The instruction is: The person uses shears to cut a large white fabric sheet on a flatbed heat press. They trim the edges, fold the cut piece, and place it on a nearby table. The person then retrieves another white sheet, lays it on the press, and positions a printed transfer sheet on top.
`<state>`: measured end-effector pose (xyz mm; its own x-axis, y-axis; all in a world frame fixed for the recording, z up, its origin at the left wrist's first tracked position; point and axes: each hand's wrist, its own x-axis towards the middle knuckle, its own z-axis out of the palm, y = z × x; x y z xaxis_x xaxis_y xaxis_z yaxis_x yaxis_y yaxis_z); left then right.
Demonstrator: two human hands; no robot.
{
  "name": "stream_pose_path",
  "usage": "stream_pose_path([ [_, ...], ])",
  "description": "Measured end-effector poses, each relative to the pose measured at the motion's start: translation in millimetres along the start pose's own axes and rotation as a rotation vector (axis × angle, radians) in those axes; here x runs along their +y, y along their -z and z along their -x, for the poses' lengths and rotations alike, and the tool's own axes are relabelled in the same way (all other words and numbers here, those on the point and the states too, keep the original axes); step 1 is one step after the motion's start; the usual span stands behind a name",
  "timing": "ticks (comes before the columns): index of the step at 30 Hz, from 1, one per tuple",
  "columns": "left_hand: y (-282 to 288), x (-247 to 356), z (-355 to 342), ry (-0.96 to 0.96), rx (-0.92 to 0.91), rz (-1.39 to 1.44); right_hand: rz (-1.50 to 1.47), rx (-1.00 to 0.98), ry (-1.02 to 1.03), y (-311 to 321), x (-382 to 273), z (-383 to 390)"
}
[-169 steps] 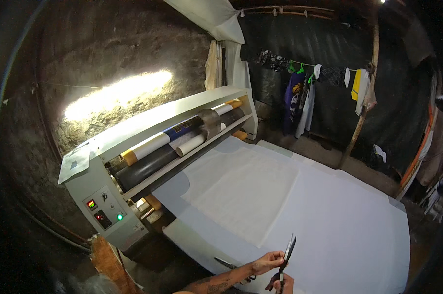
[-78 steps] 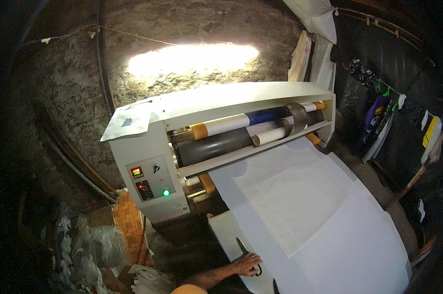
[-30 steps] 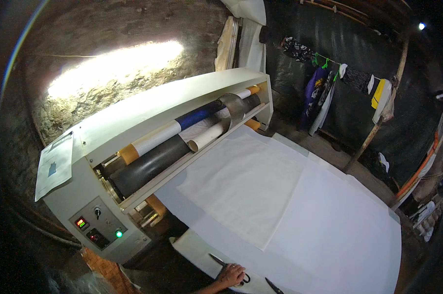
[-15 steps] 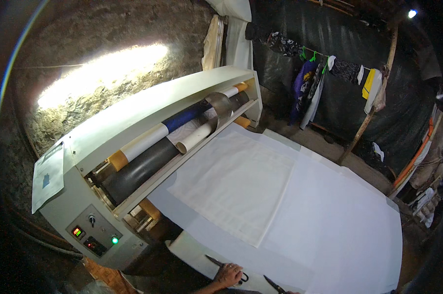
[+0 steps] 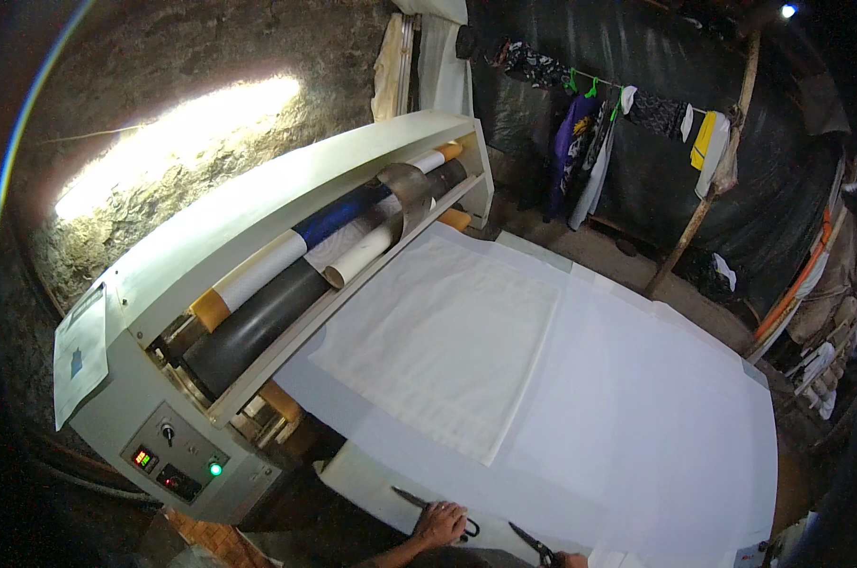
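Observation:
Near the bottom edge, my left hand (image 5: 441, 524) is closed over a pair of scissors (image 5: 409, 496); the dark blade sticks out to the left and a black handle loop to the right. Further right, my right hand (image 5: 571, 560) is cut off by the lower edge. It grips a second, dark pair of scissors (image 5: 531, 542), points toward the upper left. Both lie at the near border of a table covered by white sheeting (image 5: 646, 417). A smaller white fabric piece (image 5: 438, 350) is spread on top, beside the machine.
A long grey roller press (image 5: 249, 237) stands at left, with a black roller (image 5: 258, 327), a blue-and-white roll (image 5: 343, 213) and a lit control panel (image 5: 175, 452). Clothes (image 5: 571, 142) hang on a line behind. A wooden pole (image 5: 703, 218) leans at the back right.
The view has shifted slightly, so the press and table sit further left. More of my right hand and its scissors has come into view. My left hand stays on its scissors.

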<state>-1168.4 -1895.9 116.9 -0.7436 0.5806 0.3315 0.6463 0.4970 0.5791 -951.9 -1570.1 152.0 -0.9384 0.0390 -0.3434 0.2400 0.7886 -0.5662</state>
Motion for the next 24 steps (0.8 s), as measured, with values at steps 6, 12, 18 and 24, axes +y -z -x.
stream_pose_path([
  [6, -1.1, -3.1, -1.0, 0.020, -0.043, 0.037, -0.054, 0.125, 0.065, 1.6, -4.1, 0.4],
  [12, -7.3, -4.6, -1.1, 0.051, -0.048, 0.054, -0.057, -0.056, -0.129, 9.6, -14.1, -0.3],
  [18, -16.5, -8.8, 2.1, 0.047, -0.031, 0.037, -0.085, -0.066, -0.132, 3.6, 4.0, -4.7],
  [24, -15.8, -6.0, 1.7, 0.065, -0.035, 0.056, -0.038, -0.028, -0.184, 5.1, -6.2, -2.9],
])
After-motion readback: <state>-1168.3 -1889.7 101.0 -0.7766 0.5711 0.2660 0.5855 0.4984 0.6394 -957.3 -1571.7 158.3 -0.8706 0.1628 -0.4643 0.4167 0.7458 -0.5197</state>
